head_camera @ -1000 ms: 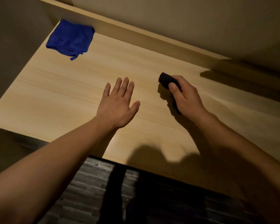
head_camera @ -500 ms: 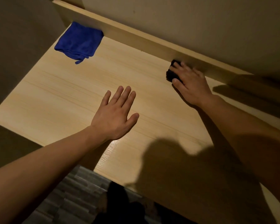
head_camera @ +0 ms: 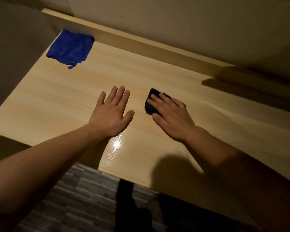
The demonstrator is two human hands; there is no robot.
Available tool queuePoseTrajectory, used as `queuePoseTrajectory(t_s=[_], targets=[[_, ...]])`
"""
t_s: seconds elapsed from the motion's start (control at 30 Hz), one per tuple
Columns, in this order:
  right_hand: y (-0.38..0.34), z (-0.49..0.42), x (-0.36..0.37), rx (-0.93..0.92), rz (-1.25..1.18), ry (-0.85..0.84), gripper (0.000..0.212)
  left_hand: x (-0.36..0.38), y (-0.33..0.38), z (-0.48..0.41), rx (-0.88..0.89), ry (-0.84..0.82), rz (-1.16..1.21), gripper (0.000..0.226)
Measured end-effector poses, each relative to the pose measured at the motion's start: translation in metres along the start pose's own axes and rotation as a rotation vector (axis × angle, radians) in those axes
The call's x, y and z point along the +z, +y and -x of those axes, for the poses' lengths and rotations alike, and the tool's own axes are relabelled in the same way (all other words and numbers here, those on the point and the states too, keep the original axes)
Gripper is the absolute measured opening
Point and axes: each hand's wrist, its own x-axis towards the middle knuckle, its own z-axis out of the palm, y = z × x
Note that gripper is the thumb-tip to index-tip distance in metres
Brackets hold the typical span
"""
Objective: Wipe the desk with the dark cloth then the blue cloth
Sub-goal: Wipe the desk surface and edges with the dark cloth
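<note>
We see 1 pale wood-grain desk (head_camera: pixel 57 101) filling most of the view, with a raised wooden ledge (head_camera: pixel 141 46) along its far edge against a plain beige wall (head_camera: pixel 174 17). Below the near edge there is grey striped flooring (head_camera: pixel 74 198), dim. A big dark shadow (head_camera: pixel 174 173) lies on the desk's near right part, and another falls across the far right corner. 2 bare forearms come in from the bottom, 1 from each side. The left hand (head_camera: pixel 111 114) lies palm down on the desk near the middle, fingers straight and close together, thumb out to the side, holding nothing. The right hand (head_camera: pixel 172 118) is just beside it to the right, also palm down, with fingers fairly straight and spread over the dark cloth (head_camera: pixel 150 105), pressing it flat to the desk; the thumb lies at the cloth's near edge. We cannot tell whether the thumb hooks under it. The 2 hands are apart, not touching. The blue cloth (head_camera: pixel 70 47) sits folded in the far left corner, its back edge against the ledge, 1 loose tip poking out toward us, well apart from both hands. The dark cloth is bunched small, mostly covered by the right hand, only its left part showing. A small bright glare spot (head_camera: pixel 116 144) shines on the desk just below the left wrist.
</note>
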Motion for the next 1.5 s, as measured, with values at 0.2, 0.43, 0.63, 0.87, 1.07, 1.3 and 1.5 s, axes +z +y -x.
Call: queuePoseTrajectory(t_s=[0.2,0.43,0.63,0.87,1.07,1.3,1.5], targets=[[-0.053,0.055,0.024,-0.019,-0.033,-0.018,0.054,0.002,-0.003,0.0,0.016,0.021,0.007,0.08],[-0.097,0.103,0.053,-0.04,-0.115,0.017,0.05,0.0,-0.004,0.002,0.032,0.012,0.015,0.082],[-0.116,0.124,0.065,-0.066,-0.179,0.047,0.046,-0.007,-0.003,-0.002,0.034,-0.044,0.024,0.08],[-0.141,0.147,0.055,0.051,-0.495,0.035,0.043,-0.006,0.057,0.005,0.117,0.048,0.186,0.075],[-0.128,0.165,0.025,0.348,-1.179,-0.122,0.03,0.016,0.072,0.01,0.054,0.022,0.082,0.088],[-0.057,0.107,-0.046,0.528,-1.145,0.238,0.024,0.017,0.074,0.008,0.049,0.032,0.039,0.089],[0.053,0.018,-0.051,0.317,-0.573,0.318,0.034,0.015,0.079,0.008,0.013,0.028,0.036,0.087]])
